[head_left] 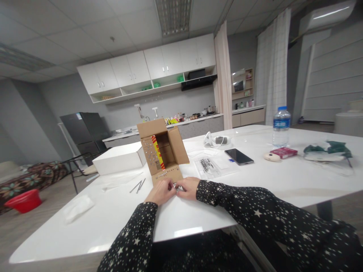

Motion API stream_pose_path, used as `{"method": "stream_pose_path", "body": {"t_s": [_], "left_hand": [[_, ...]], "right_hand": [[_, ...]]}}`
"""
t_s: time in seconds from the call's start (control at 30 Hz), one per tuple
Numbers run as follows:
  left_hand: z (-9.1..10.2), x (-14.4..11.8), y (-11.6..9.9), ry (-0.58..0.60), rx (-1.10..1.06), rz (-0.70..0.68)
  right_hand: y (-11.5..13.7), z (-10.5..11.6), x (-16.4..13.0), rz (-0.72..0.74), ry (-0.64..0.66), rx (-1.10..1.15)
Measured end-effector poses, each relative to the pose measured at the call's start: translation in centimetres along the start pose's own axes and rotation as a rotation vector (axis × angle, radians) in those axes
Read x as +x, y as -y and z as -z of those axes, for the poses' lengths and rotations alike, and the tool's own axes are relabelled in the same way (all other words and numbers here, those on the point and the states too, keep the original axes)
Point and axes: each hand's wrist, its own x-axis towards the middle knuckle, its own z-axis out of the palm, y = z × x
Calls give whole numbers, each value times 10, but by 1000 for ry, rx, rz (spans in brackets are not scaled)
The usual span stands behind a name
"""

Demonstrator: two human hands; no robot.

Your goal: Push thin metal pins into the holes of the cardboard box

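Brown, open-flapped cardboard box on glossy white desk, just beyond left hand and right hand, both bunched nearly closed, any hold hidden. Likely light, stiff, creasable; best taken around both sides.

One left hand and one right hand. One table, with one cardboard box, one white box, two metal rods, one phone, one water bottle, one red packet. One red tub, one fridge, two curtains, eight cupboard doors.
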Motion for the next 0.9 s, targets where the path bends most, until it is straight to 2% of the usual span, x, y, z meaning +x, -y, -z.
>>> {"method": "stream_pose_path", "body": {"t_s": [0.63,0.9], "left_hand": [[3,-1,-1,4,-54,-51],[1,1,2,30,-42,-25]], "right_hand": [[0,0,0,12,-6,-11],[1,3,-2,-1,2,-8]]}}
